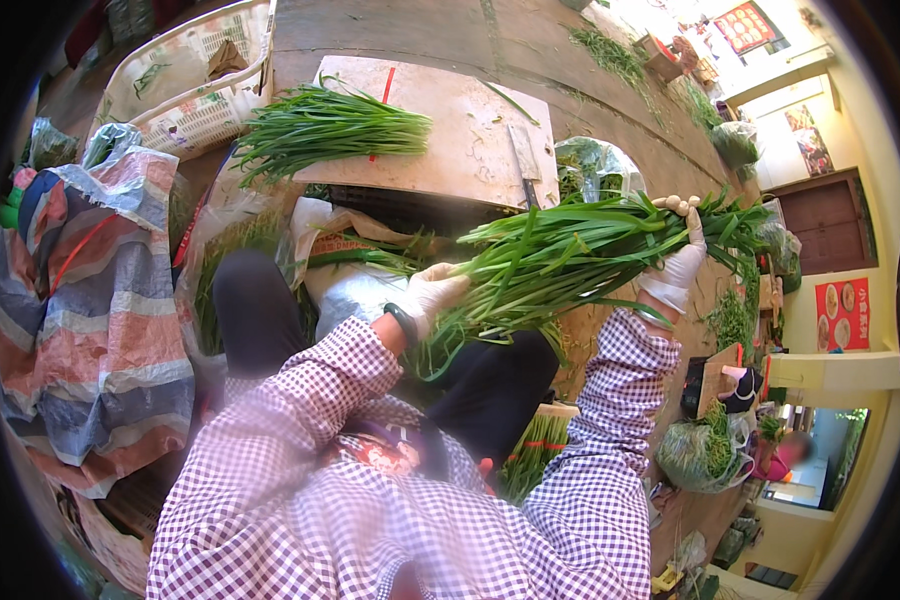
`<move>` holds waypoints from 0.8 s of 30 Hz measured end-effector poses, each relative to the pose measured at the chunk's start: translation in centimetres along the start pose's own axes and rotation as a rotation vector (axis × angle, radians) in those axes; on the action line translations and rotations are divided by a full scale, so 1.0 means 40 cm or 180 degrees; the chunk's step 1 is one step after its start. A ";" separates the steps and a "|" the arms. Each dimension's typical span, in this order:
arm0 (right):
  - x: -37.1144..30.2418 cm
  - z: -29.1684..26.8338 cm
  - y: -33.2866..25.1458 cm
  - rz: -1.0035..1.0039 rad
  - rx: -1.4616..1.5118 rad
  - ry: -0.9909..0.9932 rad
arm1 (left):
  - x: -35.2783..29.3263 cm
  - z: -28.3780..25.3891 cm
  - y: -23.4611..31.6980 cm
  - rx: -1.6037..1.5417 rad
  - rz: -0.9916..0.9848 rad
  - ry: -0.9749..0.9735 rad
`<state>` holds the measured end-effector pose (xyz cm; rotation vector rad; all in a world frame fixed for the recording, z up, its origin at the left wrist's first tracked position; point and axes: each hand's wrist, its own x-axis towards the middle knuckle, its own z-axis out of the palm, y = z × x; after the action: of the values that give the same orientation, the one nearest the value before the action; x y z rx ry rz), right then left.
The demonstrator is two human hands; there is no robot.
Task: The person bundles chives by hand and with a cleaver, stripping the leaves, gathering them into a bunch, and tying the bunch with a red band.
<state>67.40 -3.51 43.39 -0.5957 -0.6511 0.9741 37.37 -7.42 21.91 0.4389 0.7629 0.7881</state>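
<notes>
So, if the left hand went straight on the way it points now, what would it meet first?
Most likely the bunch of long green leaves: the left hand seems to touch it, though depth is unclear.

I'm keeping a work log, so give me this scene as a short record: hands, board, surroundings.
Left hand: gloved, gripping the left part of a leafy green bunch
Right hand: gloved, curled around the same bunch farther right
Board: pale, bearing a second green bundle and a knife
Left side: striped sheeting, with a pale basket beyond
</notes>
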 end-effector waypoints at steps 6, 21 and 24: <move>0.011 0.015 -0.016 -0.0156 -0.0087 0.0054 | 0.032 -0.098 -0.049 0.0804 0.0434 0.0372; 0.033 -0.012 -0.059 -0.0465 0.0055 0.0269 | -0.071 0.028 -0.048 0.0113 -0.0388 -0.0598; 0.024 0.007 -0.034 -0.0371 0.0186 0.0250 | -0.020 0.024 -0.102 -0.0477 -0.0356 -0.0661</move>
<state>68.34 -3.19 44.78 -0.5360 -0.5792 0.8540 39.62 -10.70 20.42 0.3342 0.5262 0.6778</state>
